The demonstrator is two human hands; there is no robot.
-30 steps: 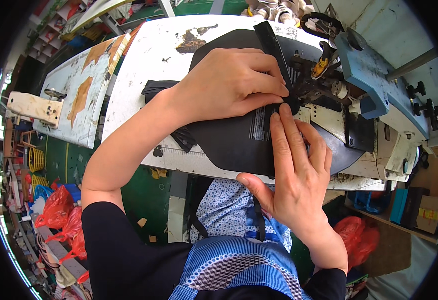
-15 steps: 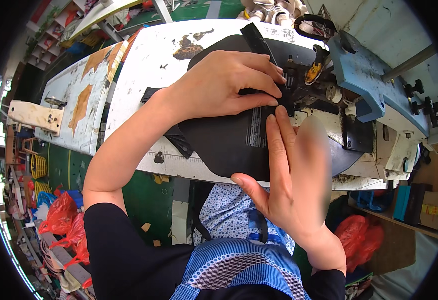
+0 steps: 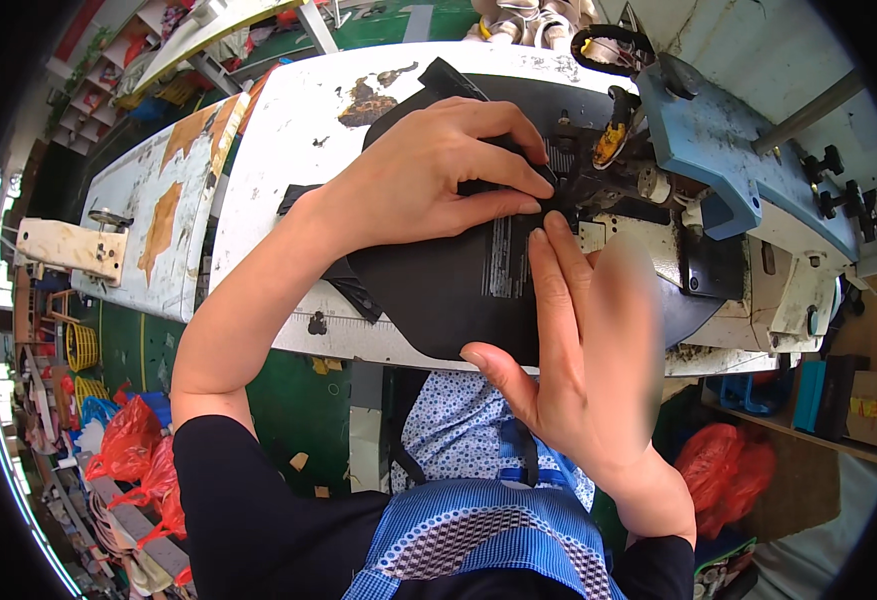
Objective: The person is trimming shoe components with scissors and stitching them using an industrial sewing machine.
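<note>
My left hand (image 3: 448,170) is closed, thumb and fingers pinching a black strip (image 3: 448,78) close to the foot of a sewing machine (image 3: 648,185). The strip's far end sticks out beyond my knuckles; the part under my fingers is hidden. My right hand (image 3: 583,350) lies with fingers stretched and thumb apart on a wide black panel (image 3: 428,290), its fingertips just below the left thumb tip. Pale streaks mark the panel between the two hands. Part of the right hand is blurred.
A blue machine arm (image 3: 703,150) rises on the right of the white, worn table (image 3: 278,150). Black folded material (image 3: 353,290) lies under the panel's left side. Another worn table (image 3: 173,220) stands at left. Red plastic bags (image 3: 128,440) sit low on the left.
The black strip's far end has swung left. My left hand has shifted slightly left and stays closed on it. The right hand keeps nearly the same place.
</note>
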